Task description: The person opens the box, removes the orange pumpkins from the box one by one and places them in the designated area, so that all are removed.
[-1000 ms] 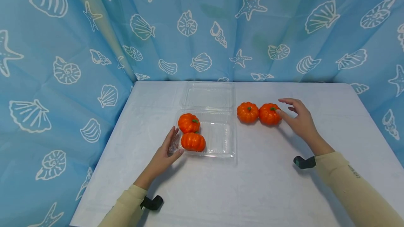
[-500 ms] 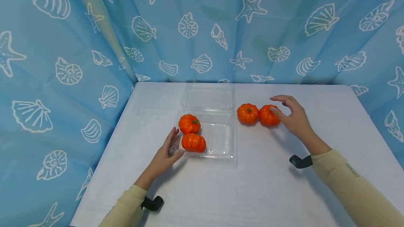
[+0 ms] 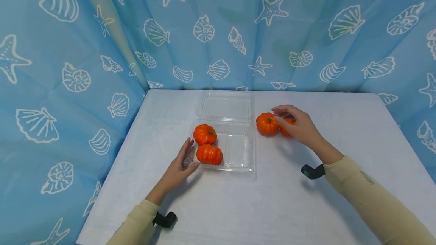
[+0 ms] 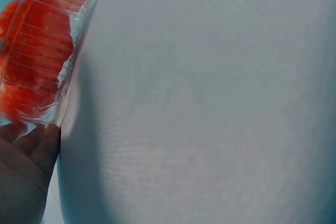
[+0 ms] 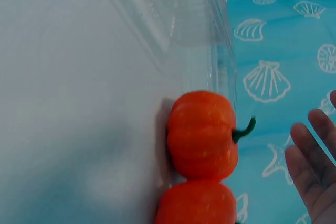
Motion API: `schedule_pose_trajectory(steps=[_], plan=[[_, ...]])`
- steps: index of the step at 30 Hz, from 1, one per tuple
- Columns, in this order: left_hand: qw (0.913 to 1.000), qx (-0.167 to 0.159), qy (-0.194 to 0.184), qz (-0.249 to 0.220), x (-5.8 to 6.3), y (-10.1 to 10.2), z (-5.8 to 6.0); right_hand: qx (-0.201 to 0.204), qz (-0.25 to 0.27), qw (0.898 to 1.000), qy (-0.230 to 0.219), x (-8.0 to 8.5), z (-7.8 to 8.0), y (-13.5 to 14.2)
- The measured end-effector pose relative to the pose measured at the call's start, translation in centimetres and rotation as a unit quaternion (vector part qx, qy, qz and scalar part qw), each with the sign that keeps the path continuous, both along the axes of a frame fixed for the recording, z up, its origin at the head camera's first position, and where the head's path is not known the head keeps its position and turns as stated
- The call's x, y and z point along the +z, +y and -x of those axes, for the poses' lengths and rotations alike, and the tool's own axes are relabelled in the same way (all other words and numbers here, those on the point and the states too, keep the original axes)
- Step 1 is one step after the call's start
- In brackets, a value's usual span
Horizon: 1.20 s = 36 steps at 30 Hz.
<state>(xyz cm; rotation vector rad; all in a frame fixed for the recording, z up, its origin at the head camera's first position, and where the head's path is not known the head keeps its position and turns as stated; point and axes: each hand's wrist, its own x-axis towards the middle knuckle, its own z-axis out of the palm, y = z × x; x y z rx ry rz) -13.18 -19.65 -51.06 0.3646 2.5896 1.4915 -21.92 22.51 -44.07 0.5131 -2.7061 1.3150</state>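
Note:
A hinged clear plastic container (image 3: pixel 235 150) lies on the table with its lid spread back. Two small orange pumpkins, one at the rear (image 3: pixel 204 134) and one at the front (image 3: pixel 209 155), sit along its left side. My left hand (image 3: pixel 177 167) rests against the container's left wall, fingers extended and thumb at the front corner. Right of the container stand two more pumpkins side by side, a left pumpkin (image 3: pixel 267 124) and a right pumpkin (image 3: pixel 285 132). Above them hovers my right hand (image 3: pixel 295 123), fingers loosely bent and holding nothing; it partly hides the right pumpkin.
A white cloth covers the table (image 3: pixel 231 207). Behind and at the left hangs a blue curtain (image 3: pixel 218 29) printed with shells and starfish. The container's lid (image 3: pixel 226 107) lies toward the table's back edge. Each wrist carries a dark camera mount.
My right hand has moved left, from beside the right pumpkin to above the pair, nearer the left one. The left hand stays at the container, and the pumpkins have not moved.

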Motion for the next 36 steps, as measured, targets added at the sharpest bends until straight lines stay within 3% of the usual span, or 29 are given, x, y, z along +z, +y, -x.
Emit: schedule_pose_trajectory(steps=[8, 14, 24, 36], plan=[[1.0000, 0.000, -0.001, 0.004, -0.1, 0.0, -0.1, 0.040, -0.018, 0.998, -0.037, 0.4, 0.6, -2.5], [1.0000, 0.003, 0.002, 0.001, -0.1, 0.0, -0.1, 0.079, -0.001, 0.996, -0.052, 0.3, 1.0, -4.8], [1.0000, 0.002, -0.001, -0.003, -0.5, 0.0, 0.0, 0.096, -0.003, 0.994, -0.056, 0.4, 1.5, -8.4], [1.0000, 0.002, 0.002, 0.005, -0.1, 0.1, -0.1, 0.129, 0.007, 0.986, -0.105, 0.5, 1.6, -11.1]])
